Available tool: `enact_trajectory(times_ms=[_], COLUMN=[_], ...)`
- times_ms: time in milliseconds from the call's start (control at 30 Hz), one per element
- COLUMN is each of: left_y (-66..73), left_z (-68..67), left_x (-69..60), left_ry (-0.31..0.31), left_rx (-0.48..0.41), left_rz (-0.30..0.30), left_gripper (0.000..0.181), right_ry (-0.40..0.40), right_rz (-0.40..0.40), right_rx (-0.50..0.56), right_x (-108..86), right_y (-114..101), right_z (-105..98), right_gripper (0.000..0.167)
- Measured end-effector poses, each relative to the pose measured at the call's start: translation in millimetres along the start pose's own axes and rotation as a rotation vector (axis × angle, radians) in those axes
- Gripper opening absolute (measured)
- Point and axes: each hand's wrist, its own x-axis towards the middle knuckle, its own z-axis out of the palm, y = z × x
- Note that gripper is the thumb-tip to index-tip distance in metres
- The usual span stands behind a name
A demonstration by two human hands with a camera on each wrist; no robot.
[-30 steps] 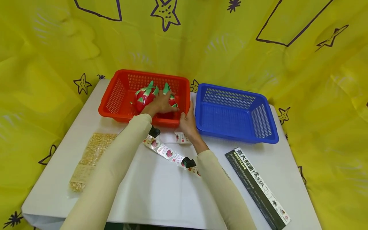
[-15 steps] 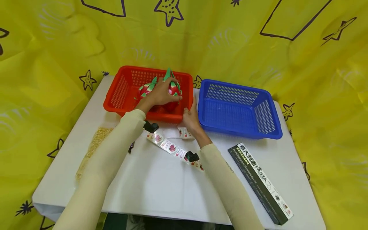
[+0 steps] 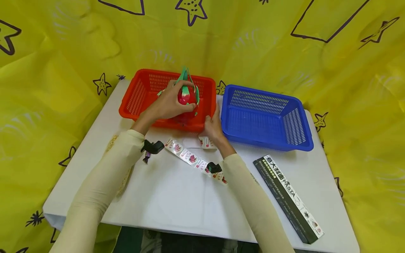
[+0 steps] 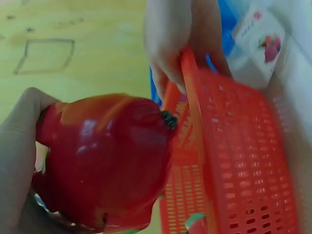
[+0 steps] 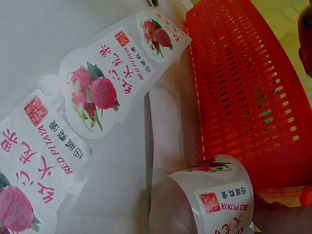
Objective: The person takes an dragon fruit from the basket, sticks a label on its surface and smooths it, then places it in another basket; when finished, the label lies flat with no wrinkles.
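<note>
My left hand (image 3: 175,102) holds a dragon fruit (image 3: 186,96), fingers arched over its 12 o'clock side and thumb round its 6 o'clock side, spread about as wide as the belly. It sits above the red basket (image 3: 130,100), over the 3 o'clock half, green leaves pointing toward 12; it looks lifted off the bottom, though I can't tell how high. My right hand (image 3: 216,126) grips the basket's rim on the 3 o'clock side. A second fruit (image 4: 197,225) shows just partly inside the basket.

The one I'm holding has a glossy skin, so I'd expect it to be smooth and a little slippery; the body looks firm, and that shine makes me suspect a light plastic model. The leaves look thin and bendy, liable to twist or tear if I pull on them. The best hold, I judge, is round the fat belly, thumb opposite fingers, squeezing only moderately.

On the counter (image 3: 177,203), the blue basket (image 3: 253,123) stands at 2 o'clock, a pasta box (image 3: 288,199) lies at 4, and a label strip (image 3: 193,159) runs near the middle.
</note>
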Motion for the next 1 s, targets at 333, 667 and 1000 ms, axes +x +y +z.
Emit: enact_trajectory(times_ms=[333, 667, 1000], left_y=[-11.5, -30.3, -40.0], left_z=[26.0, 63.0, 73.0], left_x=[-94.1, -130.9, -114.6], left_ry=[-0.259, -0.312, -0.315], left_rx=[-0.014, -0.011, 0.032], left_rz=[-0.012, -0.113, -0.183], left_gripper=[0.078, 0.086, 0.091], right_ry=[0.027, 0.036, 0.075], right_rz=[0.017, 0.034, 0.078], right_rx=[0.016, 0.025, 0.015], right_x=[-2.1, -0.4, -9.3], right_y=[4.8, 1.5, -4.2], right_z=[3.4, 1.0, 5.4], right_gripper=[0.071, 0.071, 0.075])
